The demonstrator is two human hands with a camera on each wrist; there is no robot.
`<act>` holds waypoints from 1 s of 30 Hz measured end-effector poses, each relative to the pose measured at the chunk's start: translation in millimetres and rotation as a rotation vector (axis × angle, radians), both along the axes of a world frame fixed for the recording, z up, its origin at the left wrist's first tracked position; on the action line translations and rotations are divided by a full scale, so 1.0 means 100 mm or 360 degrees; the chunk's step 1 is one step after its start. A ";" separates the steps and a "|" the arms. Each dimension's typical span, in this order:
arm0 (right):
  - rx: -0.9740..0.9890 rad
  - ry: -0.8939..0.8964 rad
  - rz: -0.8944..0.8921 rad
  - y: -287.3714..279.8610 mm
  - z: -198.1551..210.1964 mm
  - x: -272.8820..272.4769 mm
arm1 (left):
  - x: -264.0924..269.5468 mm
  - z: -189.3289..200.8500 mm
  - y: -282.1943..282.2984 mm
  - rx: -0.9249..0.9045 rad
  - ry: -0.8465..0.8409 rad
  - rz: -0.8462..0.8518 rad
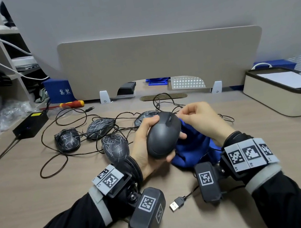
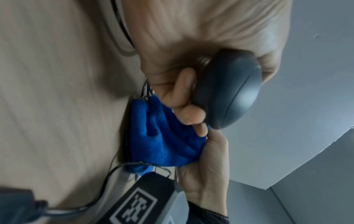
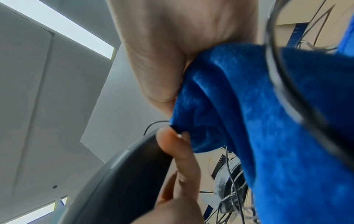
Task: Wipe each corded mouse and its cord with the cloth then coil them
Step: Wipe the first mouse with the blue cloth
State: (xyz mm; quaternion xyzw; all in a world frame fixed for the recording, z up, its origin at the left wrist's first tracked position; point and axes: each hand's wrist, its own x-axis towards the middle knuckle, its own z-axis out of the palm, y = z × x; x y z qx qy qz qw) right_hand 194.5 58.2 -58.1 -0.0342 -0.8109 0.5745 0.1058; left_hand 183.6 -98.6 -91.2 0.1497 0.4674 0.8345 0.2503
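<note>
My left hand (image 1: 145, 134) grips a plain dark grey mouse (image 1: 164, 135) above the desk, thumb on its left side and fingers curled under its right edge. My right hand (image 1: 198, 117) holds a bunched blue cloth (image 1: 193, 146) right beside the mouse's front, where the cord leaves it. In the left wrist view the mouse (image 2: 228, 91) sits in my fingers (image 2: 189, 113) with the cloth (image 2: 164, 136) hanging below. The right wrist view shows the cloth (image 3: 268, 106) in my fist, a cord (image 3: 277, 75) draped across it. A USB plug (image 1: 176, 204) lies near my wrists.
Several scribble-marked mice (image 1: 67, 140) (image 1: 100, 128) (image 1: 115, 146) lie behind and left with tangled cords (image 1: 54, 165). A black power adapter (image 1: 30, 125) and screwdriver (image 1: 72, 104) sit at the back left, a white box (image 1: 286, 95) at the right, a divider panel (image 1: 157, 63) behind.
</note>
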 end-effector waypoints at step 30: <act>0.0183 0.0252 0.0087 0.03 -0.03 -0.10 | -0.02 -0.01 0.02 -0.0202 -0.0006 0.0065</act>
